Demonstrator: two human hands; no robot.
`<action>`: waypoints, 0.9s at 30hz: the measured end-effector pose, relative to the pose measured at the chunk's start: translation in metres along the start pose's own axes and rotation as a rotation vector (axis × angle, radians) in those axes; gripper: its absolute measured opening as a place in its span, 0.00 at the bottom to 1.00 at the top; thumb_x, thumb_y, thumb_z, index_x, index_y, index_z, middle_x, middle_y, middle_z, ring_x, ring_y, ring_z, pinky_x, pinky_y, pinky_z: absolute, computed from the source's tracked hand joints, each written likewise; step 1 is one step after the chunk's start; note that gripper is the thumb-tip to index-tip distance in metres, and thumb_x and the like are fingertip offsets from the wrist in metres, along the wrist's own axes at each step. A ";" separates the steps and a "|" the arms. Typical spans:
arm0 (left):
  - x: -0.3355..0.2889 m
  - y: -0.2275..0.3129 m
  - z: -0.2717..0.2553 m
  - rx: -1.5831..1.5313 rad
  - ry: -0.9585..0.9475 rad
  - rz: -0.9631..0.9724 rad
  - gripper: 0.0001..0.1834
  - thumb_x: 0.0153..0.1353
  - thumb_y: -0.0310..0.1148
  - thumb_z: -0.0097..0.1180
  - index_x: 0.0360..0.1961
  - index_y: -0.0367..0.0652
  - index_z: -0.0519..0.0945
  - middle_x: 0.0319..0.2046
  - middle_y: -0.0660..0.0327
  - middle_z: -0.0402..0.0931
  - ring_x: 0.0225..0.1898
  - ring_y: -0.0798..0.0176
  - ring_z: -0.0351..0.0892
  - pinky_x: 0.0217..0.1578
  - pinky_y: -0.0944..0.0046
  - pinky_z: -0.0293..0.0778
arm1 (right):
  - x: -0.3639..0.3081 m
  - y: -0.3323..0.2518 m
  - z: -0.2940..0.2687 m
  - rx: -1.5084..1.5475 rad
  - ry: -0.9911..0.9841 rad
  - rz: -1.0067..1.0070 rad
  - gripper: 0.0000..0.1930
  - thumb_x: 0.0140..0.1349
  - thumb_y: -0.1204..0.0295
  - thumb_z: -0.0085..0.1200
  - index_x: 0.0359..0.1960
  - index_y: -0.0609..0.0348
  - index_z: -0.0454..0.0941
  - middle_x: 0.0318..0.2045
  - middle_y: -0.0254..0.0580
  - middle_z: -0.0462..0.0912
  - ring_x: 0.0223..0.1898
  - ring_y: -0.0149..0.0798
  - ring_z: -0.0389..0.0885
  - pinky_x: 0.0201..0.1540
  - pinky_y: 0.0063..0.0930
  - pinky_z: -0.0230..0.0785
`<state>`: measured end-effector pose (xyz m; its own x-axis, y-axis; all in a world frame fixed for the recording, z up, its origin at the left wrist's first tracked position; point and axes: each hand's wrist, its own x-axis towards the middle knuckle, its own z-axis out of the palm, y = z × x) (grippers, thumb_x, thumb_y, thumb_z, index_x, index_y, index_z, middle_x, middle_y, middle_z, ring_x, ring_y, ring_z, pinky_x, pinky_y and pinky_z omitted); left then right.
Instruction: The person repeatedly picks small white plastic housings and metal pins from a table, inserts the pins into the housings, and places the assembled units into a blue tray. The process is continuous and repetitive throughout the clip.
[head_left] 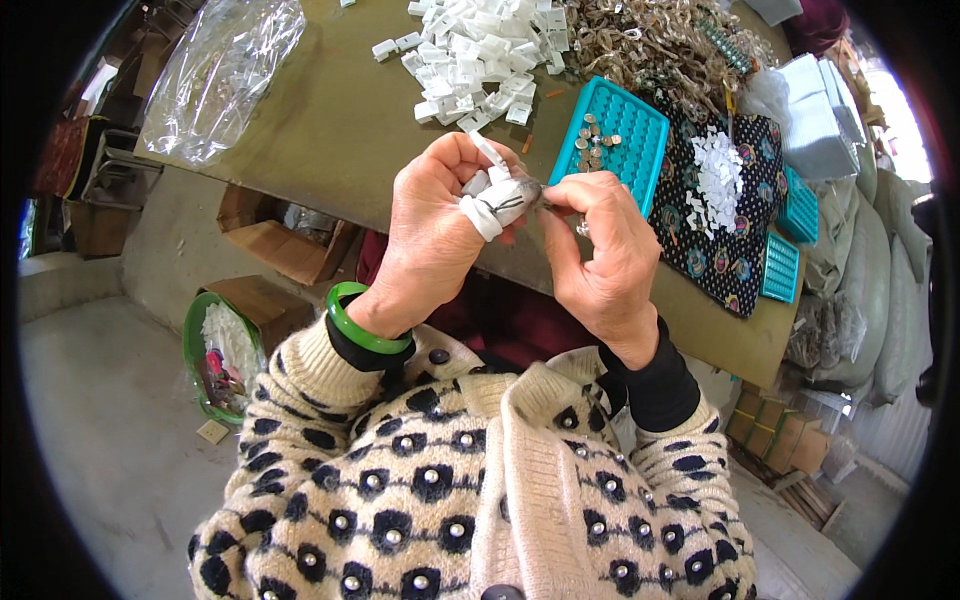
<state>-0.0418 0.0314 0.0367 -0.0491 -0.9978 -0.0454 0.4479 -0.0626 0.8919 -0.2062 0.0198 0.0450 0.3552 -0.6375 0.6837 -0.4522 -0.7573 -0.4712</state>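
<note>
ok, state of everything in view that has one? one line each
left hand: curled, gripping small white pieces
right hand: thumb and forefinger pinched; anything between unclear
large teal tray: partly filled with round pieces
white plastic pieces: loose heap
clear plastic bag: crumpled, lying on table
patterned cloth: spread out, white chips on top
cardboard box under table: open, things inside
green basket: open, white material inside

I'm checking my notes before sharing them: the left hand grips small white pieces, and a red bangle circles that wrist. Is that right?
Not quite: the head view shows that the bangle is green, not red. The left hand does grip small white pieces.
</note>
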 end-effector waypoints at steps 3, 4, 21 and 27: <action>-0.001 0.000 -0.001 -0.087 -0.009 -0.014 0.14 0.56 0.29 0.65 0.42 0.36 0.78 0.38 0.57 0.81 0.30 0.71 0.78 0.28 0.72 0.75 | 0.000 0.000 -0.001 0.042 0.033 0.089 0.10 0.51 0.87 0.58 0.34 0.62 0.75 0.30 0.44 0.78 0.29 0.43 0.78 0.32 0.28 0.70; -0.001 0.001 -0.002 -0.085 -0.016 -0.021 0.15 0.56 0.29 0.65 0.43 0.36 0.78 0.39 0.57 0.81 0.30 0.71 0.79 0.28 0.72 0.76 | 0.000 0.000 -0.001 0.077 0.039 0.142 0.10 0.51 0.87 0.58 0.34 0.62 0.76 0.30 0.44 0.78 0.30 0.43 0.78 0.33 0.28 0.70; -0.007 -0.005 -0.019 -0.332 -0.103 -0.123 0.17 0.60 0.26 0.60 0.51 0.39 0.78 0.44 0.52 0.80 0.39 0.59 0.83 0.42 0.56 0.82 | 0.003 -0.012 -0.005 0.650 0.022 0.778 0.05 0.60 0.80 0.60 0.36 0.64 0.78 0.30 0.33 0.81 0.27 0.21 0.77 0.31 0.16 0.71; -0.006 -0.009 -0.022 -0.362 -0.119 -0.104 0.16 0.60 0.26 0.61 0.50 0.41 0.79 0.43 0.51 0.81 0.40 0.55 0.83 0.43 0.54 0.82 | 0.006 -0.013 -0.002 0.752 0.062 0.758 0.04 0.59 0.83 0.57 0.34 0.66 0.75 0.32 0.38 0.80 0.26 0.25 0.78 0.30 0.17 0.72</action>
<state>-0.0259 0.0372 0.0194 -0.2043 -0.9773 -0.0563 0.7197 -0.1890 0.6681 -0.2003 0.0263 0.0565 0.1419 -0.9862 0.0852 0.0905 -0.0728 -0.9932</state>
